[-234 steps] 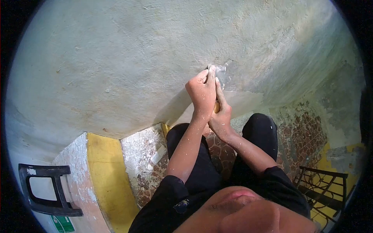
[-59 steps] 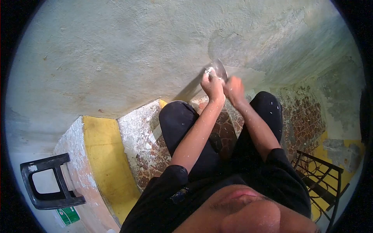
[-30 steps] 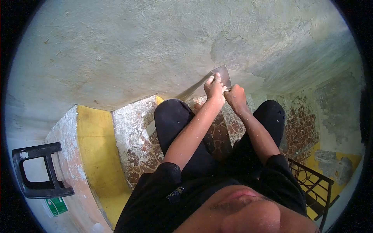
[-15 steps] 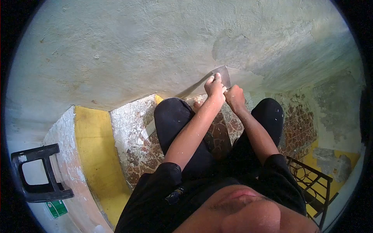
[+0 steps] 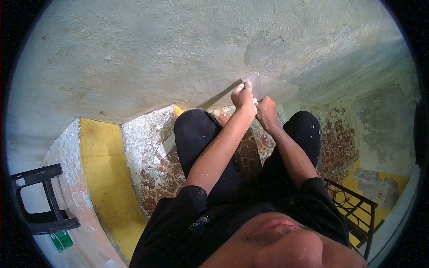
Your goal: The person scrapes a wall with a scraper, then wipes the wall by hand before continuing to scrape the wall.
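A wide metal scraper blade [image 5: 254,82] rests against the lower part of the rough grey-green wall [image 5: 170,49]. My left hand [image 5: 243,95] is closed on the scraper, with its thumb lying on the blade. Just to the right, my right hand [image 5: 267,110] is closed round the scraper's lower end, where the handle is hidden by the fingers. A smoother bare patch [image 5: 272,56] shows on the wall above the blade. Pale flecks dot both forearms.
Between and beside my bent knees is a patterned brown floor [image 5: 154,183] strewn with pale flakes. A yellow ledge [image 5: 103,165] stands at the left, with a black plastic frame [image 5: 53,198] beyond it. A dark metal rack [image 5: 353,207] is at the lower right.
Both hands and the scraper have shifted slightly left and the blade has turned a little more upright. The whole view has also shifted slightly.
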Motion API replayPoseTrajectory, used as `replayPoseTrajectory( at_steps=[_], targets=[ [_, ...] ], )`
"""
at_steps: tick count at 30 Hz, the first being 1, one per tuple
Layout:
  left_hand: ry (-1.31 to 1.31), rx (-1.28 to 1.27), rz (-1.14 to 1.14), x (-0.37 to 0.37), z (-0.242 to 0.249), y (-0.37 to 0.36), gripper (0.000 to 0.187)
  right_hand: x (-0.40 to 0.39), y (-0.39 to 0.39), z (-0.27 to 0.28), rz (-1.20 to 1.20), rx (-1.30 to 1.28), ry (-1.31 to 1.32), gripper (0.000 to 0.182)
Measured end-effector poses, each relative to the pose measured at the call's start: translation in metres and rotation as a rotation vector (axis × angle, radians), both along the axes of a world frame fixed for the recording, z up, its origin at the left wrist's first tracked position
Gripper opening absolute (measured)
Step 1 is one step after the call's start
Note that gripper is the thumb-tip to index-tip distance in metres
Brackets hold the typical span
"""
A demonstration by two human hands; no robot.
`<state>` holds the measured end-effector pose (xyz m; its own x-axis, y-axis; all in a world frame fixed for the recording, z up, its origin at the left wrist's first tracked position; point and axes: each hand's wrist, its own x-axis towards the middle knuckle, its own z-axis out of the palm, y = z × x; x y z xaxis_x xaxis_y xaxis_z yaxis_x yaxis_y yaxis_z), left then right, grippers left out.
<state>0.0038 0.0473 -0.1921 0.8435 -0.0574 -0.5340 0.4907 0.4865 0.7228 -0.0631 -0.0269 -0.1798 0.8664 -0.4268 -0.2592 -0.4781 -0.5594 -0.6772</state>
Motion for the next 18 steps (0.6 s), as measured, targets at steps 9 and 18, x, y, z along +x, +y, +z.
replayPoseTrajectory(
  at_steps=[9, 18],
  targets=[
    [-0.006, 0.031, 0.094, -0.001, 0.009, -0.005, 0.020, 0.002, 0.003, -0.006, -0.016, 0.070, 0.000, 0.044],
    [-0.029, 0.081, 0.095, -0.001, 0.010, -0.006, 0.016, 0.010, -0.002, -0.010, -0.019, -0.012, -0.020, 0.043]
  ],
)
